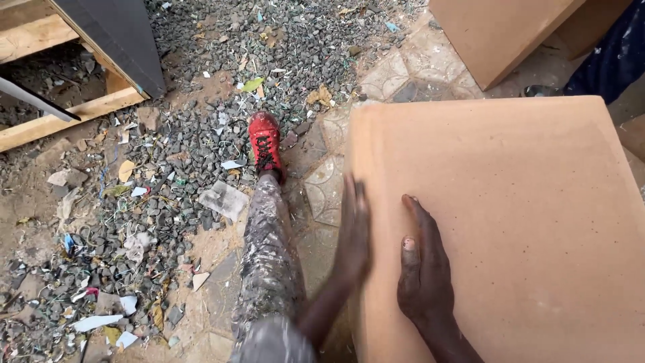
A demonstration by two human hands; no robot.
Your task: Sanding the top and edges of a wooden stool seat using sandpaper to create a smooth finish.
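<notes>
A: State of the fingers?

B: Left hand (353, 235): fingers extended and together, pressed flat against the left edge of the board (497, 222). Nothing is enclosed. Right hand (422, 269): fingers extended, palm down on the board's top face, near its left edge.

A: Why that arrangement?

B: Judged from the pose, the left hand checks the edge sideways while the right bears down on the face, steadying the panel.

A: Board location?

B: Right half of the scene, lying flat and filling most of it. A second board (497, 33) lies far right.

A: Surroundings?

B: Left of the board, the person's leg and red shoe (265, 144) stand on littered gravel (168, 168). A timber frame (74, 111) sits far left.
</notes>
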